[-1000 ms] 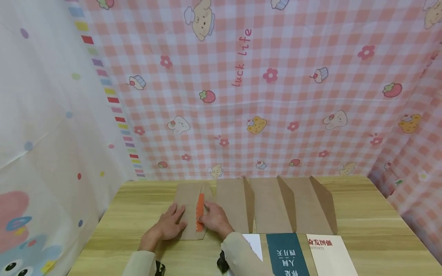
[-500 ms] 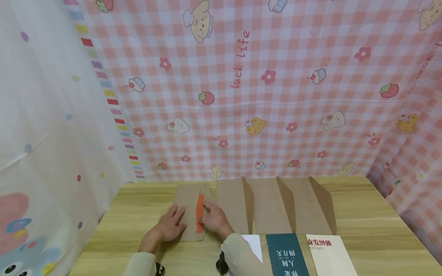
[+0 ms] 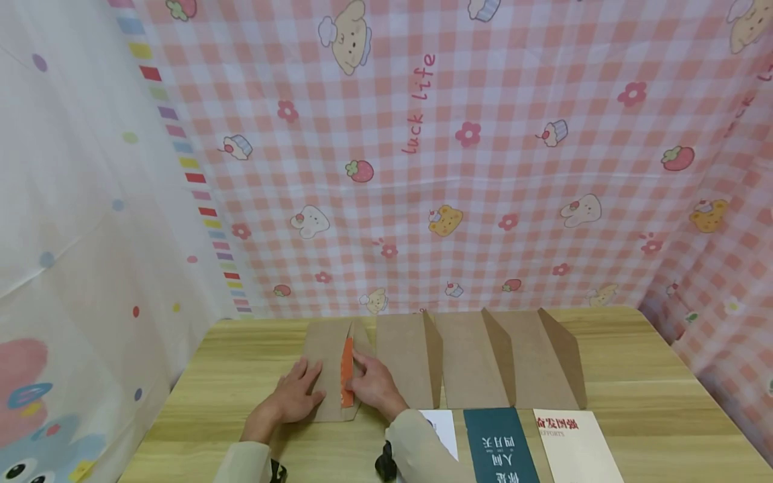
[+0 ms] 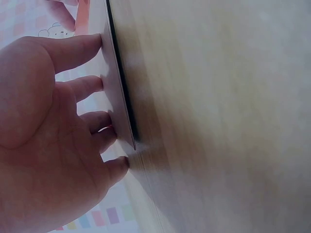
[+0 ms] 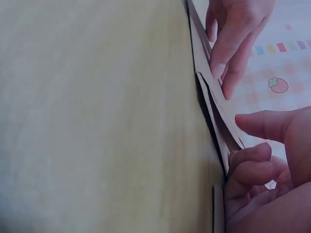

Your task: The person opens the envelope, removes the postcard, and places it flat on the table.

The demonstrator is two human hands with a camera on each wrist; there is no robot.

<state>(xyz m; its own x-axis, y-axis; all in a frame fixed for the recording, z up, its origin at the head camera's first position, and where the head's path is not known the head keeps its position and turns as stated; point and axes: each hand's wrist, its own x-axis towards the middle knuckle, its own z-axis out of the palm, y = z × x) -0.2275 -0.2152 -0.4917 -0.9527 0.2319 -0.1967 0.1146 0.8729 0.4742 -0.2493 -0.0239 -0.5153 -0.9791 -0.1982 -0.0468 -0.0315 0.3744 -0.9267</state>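
Note:
A brown paper envelope [image 3: 323,335] lies on the table, its flap folded out to the right. From its opening a strip of an orange card [image 3: 346,362] sticks out. My left hand [image 3: 296,396] rests on the envelope's left part with fingers spread; in the left wrist view its fingertips touch the envelope's surface [image 4: 114,92]. With thumb on top and the other fingers curled, my right hand [image 3: 376,386] pinches the orange card at its right edge. In the right wrist view the envelope's mouth [image 5: 221,116] gapes slightly beside the thumb; the card is not visible there.
Several more brown envelopes [image 3: 474,355] stand in a row to the right, their flaps raised. In front of them lie a white card [image 3: 443,429], partly under the right sleeve, a dark green card [image 3: 498,436] and a cream card [image 3: 580,446]. Behind the table hangs a checked cloth [image 3: 398,201].
The view has shifted very slightly. Both hands keep their places on the envelope and the orange card, with no clear movement.

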